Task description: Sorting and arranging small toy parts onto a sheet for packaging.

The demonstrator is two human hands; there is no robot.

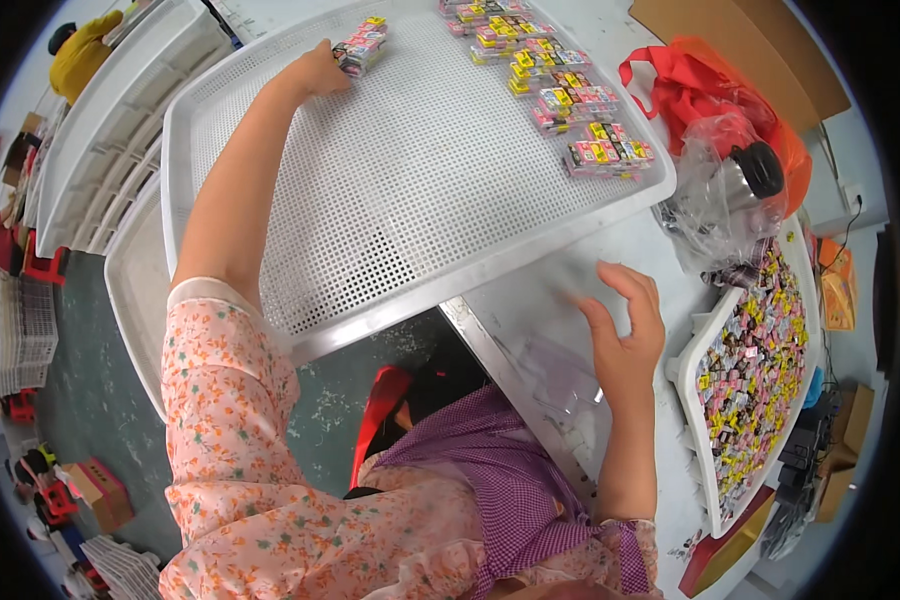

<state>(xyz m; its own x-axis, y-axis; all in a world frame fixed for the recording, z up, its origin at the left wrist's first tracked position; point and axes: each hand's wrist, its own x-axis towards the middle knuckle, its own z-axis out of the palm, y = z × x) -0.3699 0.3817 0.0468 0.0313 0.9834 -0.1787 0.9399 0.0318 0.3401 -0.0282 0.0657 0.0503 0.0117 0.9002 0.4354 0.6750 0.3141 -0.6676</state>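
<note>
At the far end of a large white perforated tray (390, 180), my left hand (320, 70) is closed on the end of a block of small pink, yellow and white packs (363, 46). The block seems to rest on the tray, though my fingertips are partly hidden. Several similar blocks of packs (608, 152) stand in a row along the tray's right side. Over the table, my right hand (630, 335) is open and holds nothing, thumb and fingers curved apart. Near its wrist lie clear plastic pieces (560, 375) on the pale table.
At the right, a white bin (715, 500) holds many loose small packs. Beyond it are a clear plastic bag (705, 190) around a steel flask, a red bag (700, 85) and cardboard (750, 40). Stacked white trays (100, 140) stand left; a person in yellow (82, 55) is behind them.
</note>
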